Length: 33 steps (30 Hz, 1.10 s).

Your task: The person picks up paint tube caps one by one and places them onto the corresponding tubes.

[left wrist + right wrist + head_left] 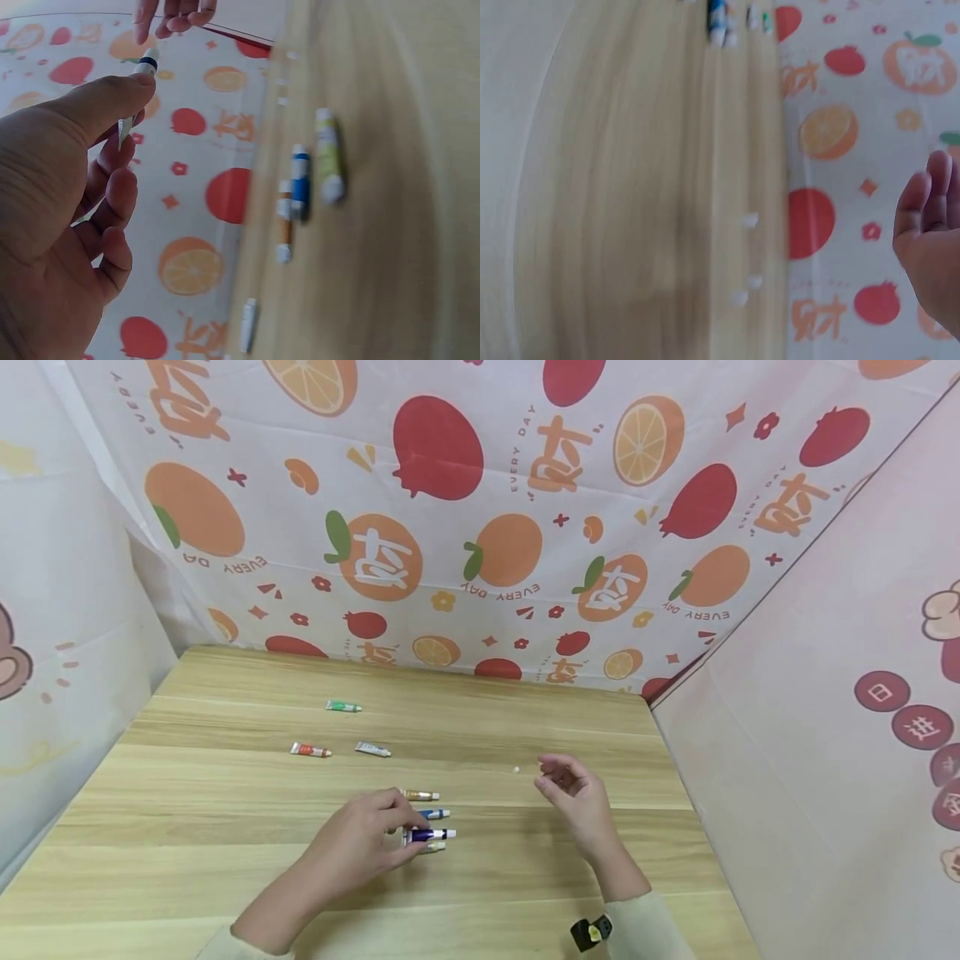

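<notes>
My left hand (367, 833) pinches a dark purple paint tube (429, 835) between thumb and fingers, its white cap pointing right. In the left wrist view the same tube (148, 64) is raised off the table. Beneath it lie a yellow paint tube (330, 157), a blue paint tube (300, 184) and an ochre paint tube (284, 221). My right hand (581, 802) hovers to the right with loosely bent fingers and nothing visible in it. Nearest to it is a small white cap (516, 769); the right wrist view shows three such white caps (750, 219) on the table.
Farther back on the wooden table (225, 827) lie a green paint tube (343, 707), a red paint tube (311, 750) and a silver-grey paint tube (372, 749). A fruit-printed cloth (465, 635) hangs along the back edge, with pale cloths at both sides.
</notes>
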### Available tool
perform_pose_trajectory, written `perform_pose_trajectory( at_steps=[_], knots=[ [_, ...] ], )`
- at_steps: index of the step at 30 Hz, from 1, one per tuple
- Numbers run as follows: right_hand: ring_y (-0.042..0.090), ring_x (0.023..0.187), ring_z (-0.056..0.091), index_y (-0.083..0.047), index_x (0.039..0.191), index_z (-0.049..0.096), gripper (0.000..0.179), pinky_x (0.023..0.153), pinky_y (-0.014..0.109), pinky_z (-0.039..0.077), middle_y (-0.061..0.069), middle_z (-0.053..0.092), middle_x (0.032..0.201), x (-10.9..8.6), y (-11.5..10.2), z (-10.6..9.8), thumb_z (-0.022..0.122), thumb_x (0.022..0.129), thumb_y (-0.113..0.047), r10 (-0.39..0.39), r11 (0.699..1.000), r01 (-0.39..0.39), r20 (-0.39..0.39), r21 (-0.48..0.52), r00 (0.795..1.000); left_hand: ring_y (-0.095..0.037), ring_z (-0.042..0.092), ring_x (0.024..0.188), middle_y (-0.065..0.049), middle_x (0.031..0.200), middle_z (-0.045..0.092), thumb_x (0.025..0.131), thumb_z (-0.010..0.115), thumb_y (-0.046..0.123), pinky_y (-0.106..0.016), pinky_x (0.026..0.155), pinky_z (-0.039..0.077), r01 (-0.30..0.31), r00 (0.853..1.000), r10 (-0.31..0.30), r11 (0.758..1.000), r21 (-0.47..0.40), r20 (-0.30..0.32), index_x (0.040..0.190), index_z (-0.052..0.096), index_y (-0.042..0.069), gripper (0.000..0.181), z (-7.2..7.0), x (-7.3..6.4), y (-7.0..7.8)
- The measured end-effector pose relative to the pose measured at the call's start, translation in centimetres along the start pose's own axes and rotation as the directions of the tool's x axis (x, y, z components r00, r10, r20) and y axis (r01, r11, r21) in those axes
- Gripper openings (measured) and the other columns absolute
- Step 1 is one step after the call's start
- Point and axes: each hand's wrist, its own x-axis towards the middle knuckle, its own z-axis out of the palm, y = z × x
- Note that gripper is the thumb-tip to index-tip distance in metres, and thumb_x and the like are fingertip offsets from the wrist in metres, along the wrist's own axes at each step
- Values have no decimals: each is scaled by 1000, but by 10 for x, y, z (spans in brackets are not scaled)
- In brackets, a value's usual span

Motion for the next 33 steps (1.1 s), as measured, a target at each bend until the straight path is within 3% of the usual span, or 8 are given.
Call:
perform_pose_trajectory(
  at_steps=[7, 11, 14, 18, 26, 33],
  knots=[
    [11, 102, 65, -8, 129, 73, 33, 87, 18, 55, 4, 65, 121, 21, 39, -19, 80, 97, -5, 75, 992, -86, -118, -93, 990, 8, 50, 75, 22, 90, 64, 85, 94, 27, -19, 67, 48, 94, 988, -89, 995, -37, 130, 98, 83, 29, 17, 13, -17, -13],
    [11, 104, 65, -8, 133, 71, 35, 88, 16, 55, 16, 62, 132, 30, 59, -30, 79, 98, -7, 118, 985, -135, -148, -110, 982, 8, 46, 75, 20, 93, 66, 86, 93, 29, -20, 67, 45, 133, 978, -124, 990, -44, 169, 100, 82, 28, 17, 23, -26, -21],
    [10, 103, 64, -2, 136, 69, 39, 87, 15, 55, 24, 60, 135, 35, 70, -35, 79, 98, -7, 127, 982, -149, -170, -120, 977, 8, 45, 74, 21, 94, 65, 87, 91, 32, -20, 65, 43, 179, 964, -161, 982, -66, 212, 102, 82, 28, 18, 32, -34, -25],
    [8, 99, 64, 0, 137, 68, 41, 83, 14, 55, 20, 63, 129, 42, 85, -39, 79, 98, -8, 137, 975, -166, -191, -146, 972, 9, 45, 74, 22, 94, 62, 89, 89, 36, -18, 63, 41, 245, 940, -215, 966, -85, 266, 103, 82, 28, 17, 39, -42, -30],
    [10, 95, 61, -3, 128, 75, 34, 79, 15, 52, 8, 69, 110, 47, 113, -41, 82, 96, -9, 184, 942, -221, -161, -254, 970, 9, 45, 77, 23, 96, 66, 87, 91, 38, -21, 68, 45, 223, 942, -203, 974, -49, 267, 97, 81, 29, 16, 47, -46, -36],
    [15, 96, 61, -6, 119, 80, 25, 80, 17, 51, 7, 67, 109, 50, 118, -32, 84, 95, -14, 141, 881, -179, -119, -438, 983, 9, 49, 80, 24, 95, 66, 85, 92, 40, -26, 73, 52, 213, 937, -201, 977, -11, 286, 95, 79, 32, 18, 50, -46, -37]
  ],
)
